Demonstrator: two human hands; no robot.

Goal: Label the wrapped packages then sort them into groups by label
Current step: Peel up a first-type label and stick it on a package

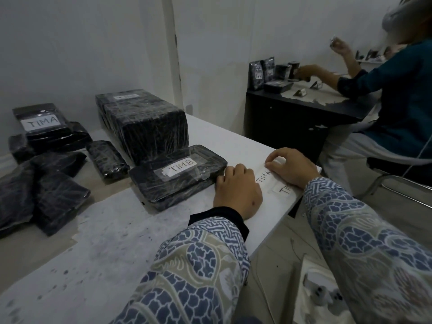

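A white paper label strip marked "TIMA" (263, 177) is seen lying on the white tabletop (236, 136) near its right edge, between the two hands. Its far end is pinched by the curled fingertips of the right hand (291, 167), while the left hand (236, 190) is laid knuckles-up on the table over the strip's left side, its fingers bent; whether anything is gripped by it cannot be told. A second white label strip (284, 189), with only "TIM" readable, is seen just beside the first, partly hidden by the right patterned sleeve (350, 230).

Just left of the left hand, a flat black package wrapped in clear film (177, 176) is placed, labelled "TIMB". Behind it, farther off, a large black wrapped block (145, 122) is stood, with a small label on top that is too blurred to read. A small black wrapped bundle (107, 160) is laid to its left. At the far left, a black wrapped package labelled "TIMA" (42, 122) is stacked on other dark packages, and several loose black wrapped bags (42, 192) are heaped nearer.

At the far right, another person in a dark teal sleeve (385, 76) is seated at a black desk (292, 113) with small dark packets on it.
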